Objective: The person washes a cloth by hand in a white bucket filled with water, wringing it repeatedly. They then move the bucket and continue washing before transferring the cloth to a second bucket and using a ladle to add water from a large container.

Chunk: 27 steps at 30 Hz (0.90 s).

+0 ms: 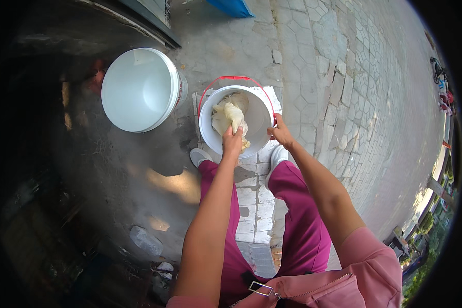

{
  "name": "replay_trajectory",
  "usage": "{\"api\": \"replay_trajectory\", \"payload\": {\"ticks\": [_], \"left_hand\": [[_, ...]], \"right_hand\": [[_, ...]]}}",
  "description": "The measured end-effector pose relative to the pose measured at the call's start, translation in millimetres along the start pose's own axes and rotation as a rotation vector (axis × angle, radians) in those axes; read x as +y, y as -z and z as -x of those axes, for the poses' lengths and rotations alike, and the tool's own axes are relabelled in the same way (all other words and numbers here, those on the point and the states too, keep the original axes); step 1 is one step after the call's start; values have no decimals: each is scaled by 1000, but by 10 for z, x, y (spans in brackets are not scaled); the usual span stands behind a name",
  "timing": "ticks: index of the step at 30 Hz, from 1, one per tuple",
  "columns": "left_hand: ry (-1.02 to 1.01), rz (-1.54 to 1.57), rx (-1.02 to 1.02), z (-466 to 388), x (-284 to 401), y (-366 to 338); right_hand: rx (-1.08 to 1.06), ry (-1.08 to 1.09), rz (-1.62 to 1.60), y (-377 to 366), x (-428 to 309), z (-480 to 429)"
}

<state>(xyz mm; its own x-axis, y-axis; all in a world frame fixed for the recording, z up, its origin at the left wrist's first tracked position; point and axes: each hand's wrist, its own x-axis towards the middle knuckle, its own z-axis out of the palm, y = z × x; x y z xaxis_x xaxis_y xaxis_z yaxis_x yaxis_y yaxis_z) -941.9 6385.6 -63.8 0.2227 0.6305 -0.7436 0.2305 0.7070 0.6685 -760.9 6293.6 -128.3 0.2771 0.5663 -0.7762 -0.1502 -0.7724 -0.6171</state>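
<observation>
A white plastic bucket [261, 133] with a raised red handle [235, 77] stands on white tiles between and in front of my feet. My left hand [233, 143] grips a bunched, pale yellowish cloth [234, 113], part of which lies against the inside of the bucket. At the bucket's right rim is my right hand [281, 133], its fingers around the rim beside the handle's red joint. The bottom of the bucket is partly hidden by the cloth.
A larger white bucket [138, 90] stands to the left, near a metal-edged doorway [150, 23]. A blue object [233, 7] is at the top. Uneven paving [342, 88] runs along the right. A clear plastic bag [146, 240] lies at lower left.
</observation>
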Motion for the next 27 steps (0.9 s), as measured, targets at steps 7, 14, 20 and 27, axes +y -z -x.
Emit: {"api": "replay_trajectory", "payload": {"ticks": [7, 14, 20, 27], "left_hand": [[30, -522, -162, -953, -603, -88], [-86, -1230, 231, -1509, -1045, -347], [-196, -1617, 143, -2116, -1563, -275], [28, -1229, -110, -2584, -1928, -3]], "right_hand": [[465, 485, 878, 256, -181, -103], [326, 492, 408, -982, -334, -853], [408, 439, 794, -1150, 467, -1855], [212, 113, 397, -1189, 803, -2191]]}}
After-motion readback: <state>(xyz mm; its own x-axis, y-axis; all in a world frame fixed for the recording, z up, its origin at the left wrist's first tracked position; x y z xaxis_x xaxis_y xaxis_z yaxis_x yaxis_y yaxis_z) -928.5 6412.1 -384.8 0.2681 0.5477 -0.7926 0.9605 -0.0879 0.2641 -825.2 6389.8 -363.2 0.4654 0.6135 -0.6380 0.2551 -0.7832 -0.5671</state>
